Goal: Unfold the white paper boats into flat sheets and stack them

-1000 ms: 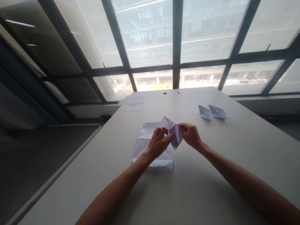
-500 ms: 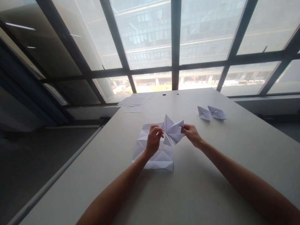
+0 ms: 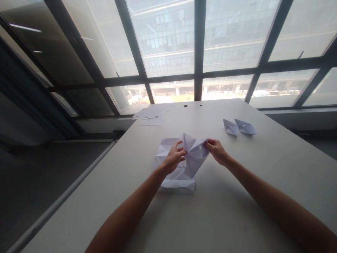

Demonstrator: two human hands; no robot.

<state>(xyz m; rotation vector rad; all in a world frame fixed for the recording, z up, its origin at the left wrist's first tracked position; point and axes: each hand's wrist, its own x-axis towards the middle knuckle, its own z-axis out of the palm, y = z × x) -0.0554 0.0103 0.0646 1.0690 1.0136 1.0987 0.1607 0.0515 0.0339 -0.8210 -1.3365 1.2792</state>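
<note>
Between my hands, a white folded sheet of paper (image 3: 194,158) is held up with its creased flaps partly spread. My right hand (image 3: 216,150) pinches its right corner. At the paper's left side is my left hand (image 3: 174,157), gripping it with the fingertips while the index finger stands apart. Beneath them a second creased white sheet (image 3: 177,183) lies opened out on the table, partly covered by my left hand and the held paper.
Two folded paper boats (image 3: 245,127) stand side by side at the right on the white table (image 3: 226,211). Several flat paper sheets (image 3: 150,114) lie at the far left. Large windows (image 3: 171,38) rise beyond the table's far end.
The held paper has spread wider and its lower flap now hangs further down. My left hand has turned, with its fingers further apart. My right hand keeps its pinch.
</note>
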